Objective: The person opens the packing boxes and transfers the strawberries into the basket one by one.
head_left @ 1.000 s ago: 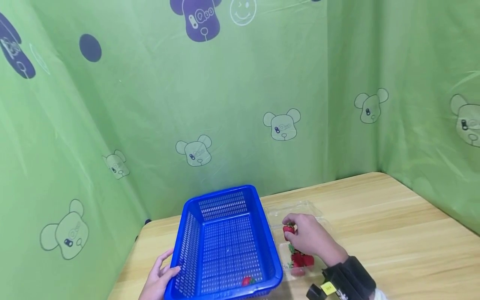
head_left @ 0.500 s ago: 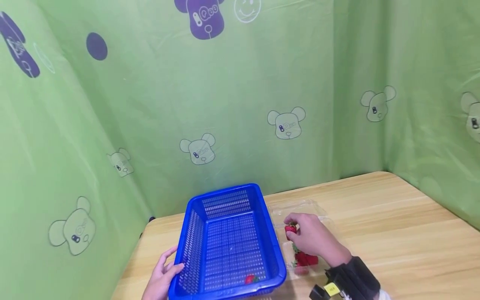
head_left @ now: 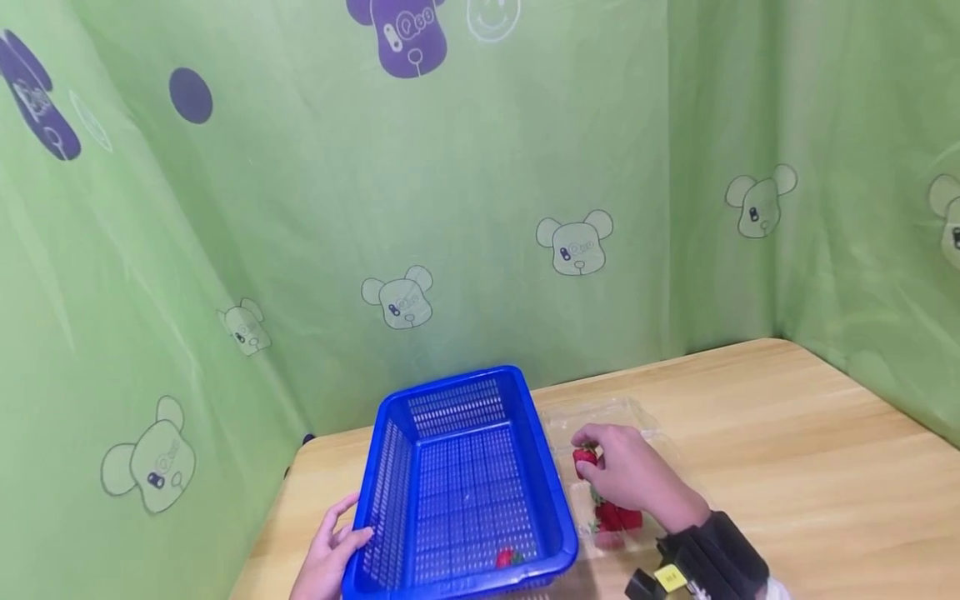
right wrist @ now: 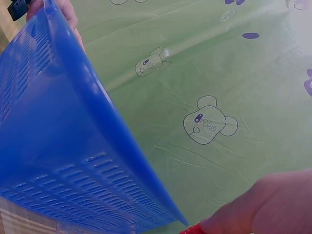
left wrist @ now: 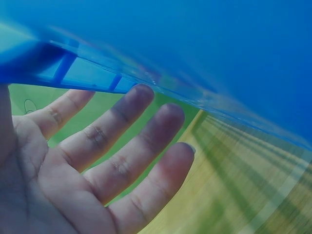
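A blue plastic basket (head_left: 555,500) with slotted walls stands at the front middle of the head view. At its left side my left hand (head_left: 326,550) holds the rim, thumb over the edge; in the left wrist view the fingers (left wrist: 141,141) lie below the rim. One strawberry (head_left: 506,557) lies inside, near the basket's close end. To the right, my right hand (head_left: 626,471) pinches another strawberry (head_left: 583,461) above a clear plastic container (head_left: 600,412). Several strawberries (head_left: 617,518) lie in that container, partly below the hand. In the right wrist view only a red sliver of the held strawberry (right wrist: 194,229) shows.
The light wooden table (head_left: 787,433) extends to the right. A green curtain (head_left: 480,183) with printed bear heads encloses its back and sides. A black wrist strap (head_left: 712,554) with a camera is worn on the right forearm.
The view has shifted slightly, so everything appears a little further right. Both hands keep their places: the left at the basket's rim, the right with the strawberry over the container.
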Available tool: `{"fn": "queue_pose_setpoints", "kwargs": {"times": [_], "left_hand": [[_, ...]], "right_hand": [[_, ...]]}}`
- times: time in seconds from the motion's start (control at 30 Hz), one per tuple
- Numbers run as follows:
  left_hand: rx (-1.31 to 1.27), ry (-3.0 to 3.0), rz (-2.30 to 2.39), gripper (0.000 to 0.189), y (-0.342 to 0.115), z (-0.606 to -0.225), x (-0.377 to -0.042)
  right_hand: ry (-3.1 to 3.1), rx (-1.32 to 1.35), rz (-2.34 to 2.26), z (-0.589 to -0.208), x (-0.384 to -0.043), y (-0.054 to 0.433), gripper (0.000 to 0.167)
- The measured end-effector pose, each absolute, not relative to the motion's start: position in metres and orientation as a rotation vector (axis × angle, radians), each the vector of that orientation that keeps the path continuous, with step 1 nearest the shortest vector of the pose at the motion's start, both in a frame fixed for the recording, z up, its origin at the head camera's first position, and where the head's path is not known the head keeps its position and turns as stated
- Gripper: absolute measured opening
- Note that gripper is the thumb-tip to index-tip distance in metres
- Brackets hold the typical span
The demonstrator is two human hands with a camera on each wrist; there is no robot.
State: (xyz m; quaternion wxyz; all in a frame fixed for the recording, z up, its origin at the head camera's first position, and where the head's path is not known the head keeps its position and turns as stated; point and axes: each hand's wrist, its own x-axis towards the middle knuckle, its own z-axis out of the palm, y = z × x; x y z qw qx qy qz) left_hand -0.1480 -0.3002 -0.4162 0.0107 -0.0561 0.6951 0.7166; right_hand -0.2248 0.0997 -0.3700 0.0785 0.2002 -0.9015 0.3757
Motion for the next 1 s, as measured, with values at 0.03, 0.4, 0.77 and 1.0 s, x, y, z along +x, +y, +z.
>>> {"fn": "queue_pose_setpoints", "kwargs": {"times": [0.03, 0.4, 0.77, 1.0], "left_hand": [[-0.168, 2.177, 2.246, 0.069, -0.2994, -0.4159, -0.149], [-0.186, 2.182, 2.247, 0.069, -0.298, -0.4157, -0.1482], [-0.133, 2.202, 2.27, 0.069, -0.2998, -0.4213, -0.1502], [-0.179, 2.233, 2.29, 0.064, -0.297, -0.4222, -0.1503]], "right_hand": [[-2.696, 0.601, 1.118, -0.369, -0.2253, 0.0998, 0.021], [-2.695, 0.598, 1.121, -0.3678, -0.2255, 0.0987, 0.022], [-2.68, 0.603, 1.121, -0.3692, -0.2245, 0.0958, 0.021], [-2.641, 0.655, 1.11, -0.3682, -0.2258, 0.0988, 0.021]]}}
